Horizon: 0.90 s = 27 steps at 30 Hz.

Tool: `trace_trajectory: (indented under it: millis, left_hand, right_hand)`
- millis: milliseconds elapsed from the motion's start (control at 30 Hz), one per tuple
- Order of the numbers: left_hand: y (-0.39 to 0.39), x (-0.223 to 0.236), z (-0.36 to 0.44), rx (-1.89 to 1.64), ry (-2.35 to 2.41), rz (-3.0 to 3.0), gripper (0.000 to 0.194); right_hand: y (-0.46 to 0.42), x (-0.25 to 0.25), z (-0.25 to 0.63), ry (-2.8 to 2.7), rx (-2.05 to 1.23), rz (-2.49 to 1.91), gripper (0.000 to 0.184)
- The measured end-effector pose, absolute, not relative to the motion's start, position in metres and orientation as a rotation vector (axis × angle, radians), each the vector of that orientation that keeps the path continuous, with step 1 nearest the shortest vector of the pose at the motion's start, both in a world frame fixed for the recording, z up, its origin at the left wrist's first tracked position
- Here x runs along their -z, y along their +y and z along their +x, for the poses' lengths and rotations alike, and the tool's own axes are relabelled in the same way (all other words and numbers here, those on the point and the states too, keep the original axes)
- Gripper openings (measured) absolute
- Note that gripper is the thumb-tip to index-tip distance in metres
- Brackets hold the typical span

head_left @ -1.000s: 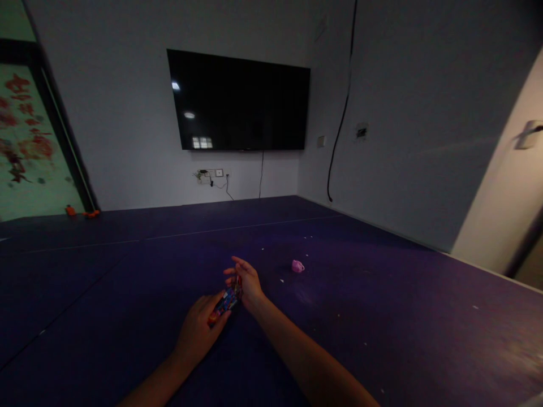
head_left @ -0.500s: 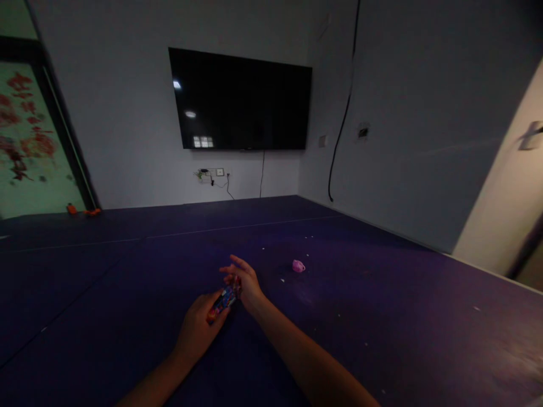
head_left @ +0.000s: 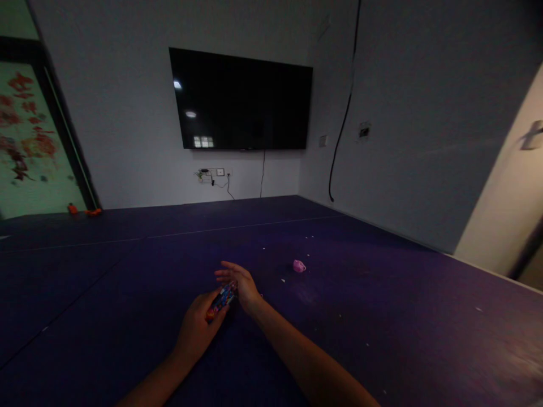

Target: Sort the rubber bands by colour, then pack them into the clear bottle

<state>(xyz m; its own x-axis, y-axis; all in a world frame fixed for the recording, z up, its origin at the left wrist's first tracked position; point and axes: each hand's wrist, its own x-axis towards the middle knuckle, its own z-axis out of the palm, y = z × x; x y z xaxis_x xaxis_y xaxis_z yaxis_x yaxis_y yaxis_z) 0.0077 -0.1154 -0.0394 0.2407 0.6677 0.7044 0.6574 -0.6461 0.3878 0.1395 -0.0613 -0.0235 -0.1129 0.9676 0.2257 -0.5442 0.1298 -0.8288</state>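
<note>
My left hand (head_left: pixel 199 319) is closed around a small colourful packet (head_left: pixel 223 299) with blue, red and orange print. The packet slants up and to the right from my fingers; what exactly it is cannot be made out. At its far end is my right hand (head_left: pixel 241 285), fingers stretched to the left and slightly apart, the palm side close to the packet. Whether the right hand touches it is hard to see. A small pink toy cup (head_left: pixel 298 266), or something of that shape with a loop handle, lies on the dark purple floor mat (head_left: pixel 360 294) to the right.
Several white scraps are scattered over the mat, one of them a small chip (head_left: pixel 283 280) near the pink thing. Orange objects (head_left: pixel 72 208) lie by the door at far left. A television (head_left: pixel 241 102) hangs on the wall, with a loose black cable (head_left: pixel 339 135) beside it.
My right hand has turned and shifted slightly left, its fingers now lower and more level over the packet's end. A tiny pinkish bit now shows beside the right wrist. My left hand stays put.
</note>
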Motion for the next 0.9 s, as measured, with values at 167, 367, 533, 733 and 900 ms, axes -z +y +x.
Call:
trace_trajectory:
  millis: [167, 367, 533, 733, 900]
  left_hand:
    - [-0.116, 0.038, 0.008, -1.429, 1.293, 2.504, 0.031]
    - [-0.115, 0.038, 0.008, -1.396, 1.261, 2.483, 0.033]
    - [-0.113, 0.041, 0.007, -1.348, 1.275, 2.372, 0.037]
    - [-0.118, 0.041, 0.008, -1.297, 1.229, 2.362, 0.038]
    - [-0.12, 0.038, 0.009, -1.359, 1.198, 2.47, 0.036]
  right_hand:
    - [-0.065, 0.024, 0.14, -1.125, -1.341, -0.621, 0.054]
    - [-0.066, 0.013, 0.146, -1.208, -1.373, -0.624, 0.069]
    - [-0.071, -0.009, 0.147, -1.128, -1.462, -0.507, 0.07]
    - [-0.074, -0.018, 0.143, -1.067, -1.403, -0.587, 0.069]
    - [-0.069, -0.019, 0.147, -1.043, -1.367, -0.716, 0.063]
